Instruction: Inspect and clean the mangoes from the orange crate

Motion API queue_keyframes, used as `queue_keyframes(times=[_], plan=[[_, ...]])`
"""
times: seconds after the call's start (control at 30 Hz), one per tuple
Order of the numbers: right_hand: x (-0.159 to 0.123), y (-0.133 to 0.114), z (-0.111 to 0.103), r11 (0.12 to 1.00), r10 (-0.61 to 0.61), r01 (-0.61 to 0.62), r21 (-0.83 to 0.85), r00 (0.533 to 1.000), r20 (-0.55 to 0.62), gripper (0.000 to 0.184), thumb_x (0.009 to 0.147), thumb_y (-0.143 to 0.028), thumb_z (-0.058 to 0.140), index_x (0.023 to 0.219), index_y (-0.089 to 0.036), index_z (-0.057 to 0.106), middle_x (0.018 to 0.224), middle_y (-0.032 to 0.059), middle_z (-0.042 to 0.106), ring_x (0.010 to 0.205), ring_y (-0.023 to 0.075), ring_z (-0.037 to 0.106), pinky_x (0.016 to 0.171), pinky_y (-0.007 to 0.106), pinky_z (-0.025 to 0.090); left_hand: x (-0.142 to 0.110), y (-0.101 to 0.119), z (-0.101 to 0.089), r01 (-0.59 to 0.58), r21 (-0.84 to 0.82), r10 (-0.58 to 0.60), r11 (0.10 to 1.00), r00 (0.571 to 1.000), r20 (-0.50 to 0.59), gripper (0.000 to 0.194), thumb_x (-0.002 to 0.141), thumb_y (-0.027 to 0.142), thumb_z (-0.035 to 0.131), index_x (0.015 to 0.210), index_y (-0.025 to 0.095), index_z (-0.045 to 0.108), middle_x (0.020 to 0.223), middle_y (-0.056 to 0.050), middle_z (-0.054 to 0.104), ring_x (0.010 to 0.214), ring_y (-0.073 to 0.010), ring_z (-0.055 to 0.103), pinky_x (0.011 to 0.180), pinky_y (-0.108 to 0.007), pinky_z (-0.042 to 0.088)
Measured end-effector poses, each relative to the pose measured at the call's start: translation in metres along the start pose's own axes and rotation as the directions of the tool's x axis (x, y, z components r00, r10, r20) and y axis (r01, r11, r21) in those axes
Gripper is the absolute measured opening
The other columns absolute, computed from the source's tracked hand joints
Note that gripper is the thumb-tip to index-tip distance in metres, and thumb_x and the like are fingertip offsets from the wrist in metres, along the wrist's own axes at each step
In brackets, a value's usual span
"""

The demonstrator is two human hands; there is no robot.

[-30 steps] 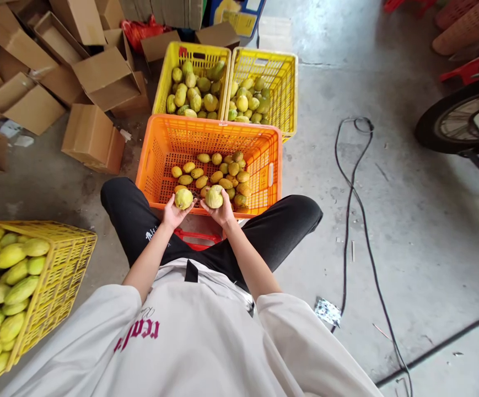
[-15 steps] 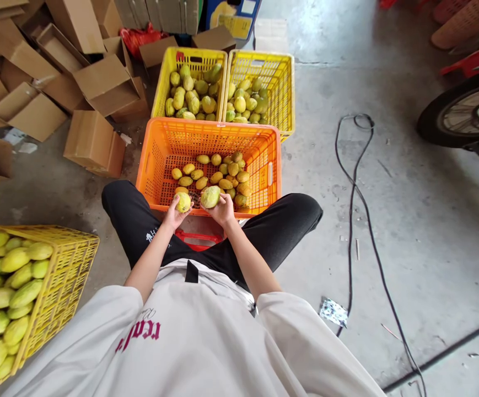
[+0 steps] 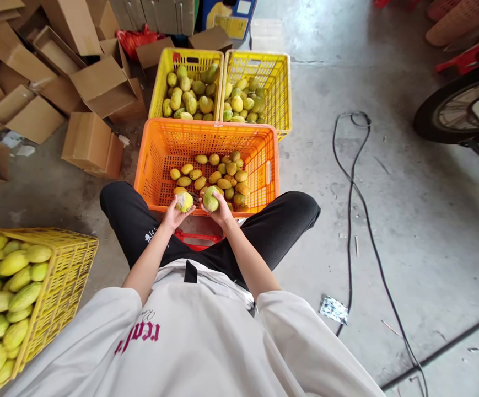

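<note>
My left hand (image 3: 172,216) is closed round a yellow-green mango (image 3: 184,200) at the near rim of the orange crate (image 3: 152,165). My right hand (image 3: 221,212) grips a second, greener mango (image 3: 210,198) just beside it. Both fruits hover over the crate's front edge, close together. Inside the orange crate lie several small yellowish mangoes (image 3: 218,173). I sit with black-trousered legs either side of a red stool (image 3: 198,239).
Two yellow crates (image 3: 159,88) (image 3: 283,88) with green mangoes stand behind the orange one. Another yellow crate (image 3: 63,275) full of large mangoes is at my left. Cardboard boxes (image 3: 94,143) pile at the back left. A black cable (image 3: 350,182) and a wheel (image 3: 458,116) are on the right.
Both hands have turned the mangoes slightly and brought them a little closer together. The view has shifted a bit; the crates stay where they were.
</note>
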State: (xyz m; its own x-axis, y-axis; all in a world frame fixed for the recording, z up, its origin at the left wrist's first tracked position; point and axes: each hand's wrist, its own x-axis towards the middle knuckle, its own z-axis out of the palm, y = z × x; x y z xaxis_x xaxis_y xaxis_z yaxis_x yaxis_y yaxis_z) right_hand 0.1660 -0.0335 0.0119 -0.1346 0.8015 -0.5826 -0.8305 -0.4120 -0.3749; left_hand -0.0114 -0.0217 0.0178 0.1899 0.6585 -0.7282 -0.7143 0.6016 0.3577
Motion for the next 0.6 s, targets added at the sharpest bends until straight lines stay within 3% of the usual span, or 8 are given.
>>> queue_keyframes(times=[0.17, 0.33, 0.5, 0.6], plan=[[0.0016, -0.0018, -0.0004, 1.0, -0.007, 0.006, -0.012, 0.998, -0.059, 0.017, 0.082, -0.032, 0.067, 0.095, -0.023, 0.062, 0.083, 0.0001, 0.075, 0.072, 0.0166, 0.071, 0.063, 0.027, 0.06, -0.0002, 0.0012, -0.0007, -0.047, -0.025, 0.045, 0.999, 0.997, -0.06, 0.031, 0.093, 0.045, 0.059, 0.113, 0.021, 0.063, 0.091, -0.005, 0.072, 0.084, -0.0173, 0.071, 0.084, -0.031, 0.059], [-0.0015, -0.0061, 0.0014, 0.998, -0.027, 0.029, 0.058, 0.999, -0.043, 0.022, 0.084, -0.041, 0.057, 0.095, -0.022, 0.062, 0.082, 0.0025, 0.075, 0.082, 0.0233, 0.073, 0.076, 0.04, 0.063, -0.0031, 0.0028, 0.0001, -0.018, 0.021, 0.018, 1.0, 1.0, -0.003, 0.02, 0.091, 0.034, 0.061, 0.105, 0.021, 0.065, 0.101, -0.008, 0.073, 0.101, -0.0227, 0.072, 0.07, -0.024, 0.057], [-0.0039, -0.0063, 0.006, 0.992, -0.005, -0.001, 0.129, 0.999, 0.046, 0.026, 0.077, -0.031, 0.05, 0.097, -0.02, 0.063, 0.089, 0.0086, 0.076, 0.103, 0.031, 0.07, 0.086, 0.052, 0.061, -0.0049, 0.0026, 0.0022, -0.032, 0.06, 0.034, 0.998, 0.999, -0.038, 0.02, 0.089, 0.031, 0.061, 0.103, 0.018, 0.065, 0.094, -0.009, 0.073, 0.103, -0.0265, 0.072, 0.08, -0.032, 0.059], [-0.0025, -0.0051, 0.0065, 0.993, 0.009, -0.012, 0.115, 1.0, 0.023, 0.023, 0.079, -0.031, 0.055, 0.098, -0.021, 0.063, 0.089, 0.0064, 0.076, 0.103, 0.0291, 0.07, 0.088, 0.05, 0.061, -0.0065, 0.0039, 0.0027, -0.042, 0.011, 0.042, 0.999, 0.999, 0.005, 0.029, 0.09, 0.037, 0.052, 0.109, 0.019, 0.064, 0.1, -0.01, 0.074, 0.111, -0.0305, 0.069, 0.091, -0.044, 0.058]])
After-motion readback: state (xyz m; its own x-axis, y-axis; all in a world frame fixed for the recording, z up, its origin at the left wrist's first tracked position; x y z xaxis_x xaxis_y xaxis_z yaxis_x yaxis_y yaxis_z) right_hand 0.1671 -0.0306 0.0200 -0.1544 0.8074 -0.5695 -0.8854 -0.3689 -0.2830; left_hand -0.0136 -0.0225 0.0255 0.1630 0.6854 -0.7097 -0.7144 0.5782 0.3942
